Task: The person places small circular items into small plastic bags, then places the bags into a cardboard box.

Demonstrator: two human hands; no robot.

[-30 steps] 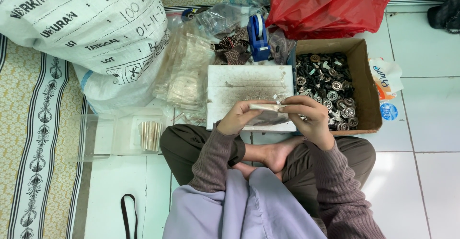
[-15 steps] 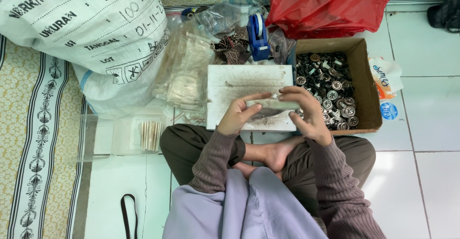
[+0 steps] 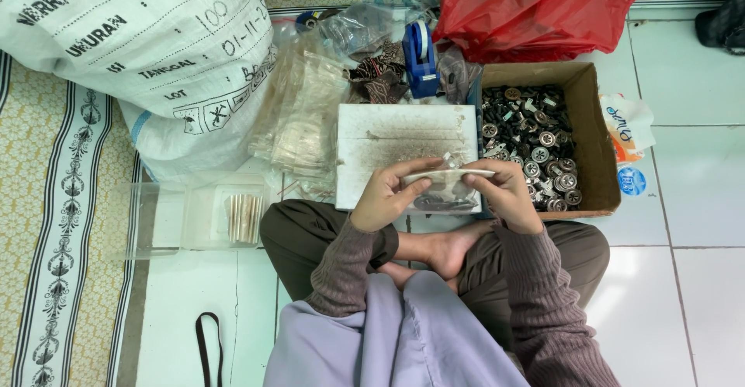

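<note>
I sit cross-legged on a tiled floor. My left hand [image 3: 386, 197] and my right hand [image 3: 508, 193] together hold a small clear plastic bag [image 3: 446, 189] with dark round metal parts inside, gripping its top edge from both ends. The bag hangs just above the near edge of a white, smudged board [image 3: 388, 150] lying in front of my legs. To the right of the board stands a cardboard box [image 3: 594, 135] filled with several round metal parts [image 3: 535, 142].
A large white woven sack [image 3: 132, 53] lies at the left, with a stack of clear plastic bags [image 3: 303, 119] beside it. A blue tape dispenser [image 3: 420, 57] and red plastic bag [image 3: 535, 6] lie beyond. A clear tray [image 3: 202, 216] with small sticks sits at my left knee.
Both hands have shifted slightly on the bag's top edge; the bag now hangs lower and flatter between them. Nothing else has moved.
</note>
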